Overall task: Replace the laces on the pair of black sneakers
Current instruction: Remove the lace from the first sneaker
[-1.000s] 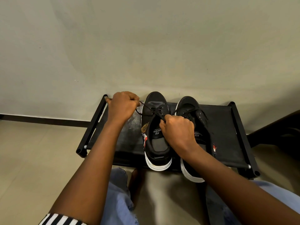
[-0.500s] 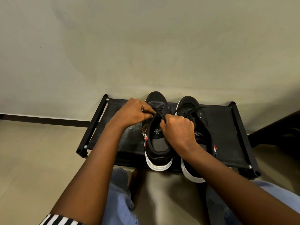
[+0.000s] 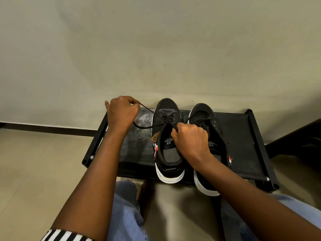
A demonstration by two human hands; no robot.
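lace (image 3: 147, 126) is the thing being worked, a thin black cord, soft and limp, light enough that it sags where nothing pulls on it; it runs from the upper eyelets of the left sneaker (image 3: 167, 136) out to the side, one run lifted up to the left hand (image 3: 121, 112), a second run trailing lower across the rack; the left hand is curled closed, pinching the cord between thumb and fingers well to the side of the shoe; the right hand (image 3: 191, 138) is also closed, its fingertips pinching the lace just at the tongue opening, above the insole; the right sneaker (image 3: 206, 126) stands just beside the first, partly hidden by the right wrist, its own laces loose at the top; both shoes sit toes toward the wall on a black rack (image 3: 243, 136) with a fabric top; judged from this, the cord will slip easily through the eyelets if pulled along its length, but it offers no stiffness for pushing, so the hardened tip, not visible here, is likely the place to hold when threading; the sneaker looks light and may slide on the fabric, so a steadying grip near the eyelets seems wise.
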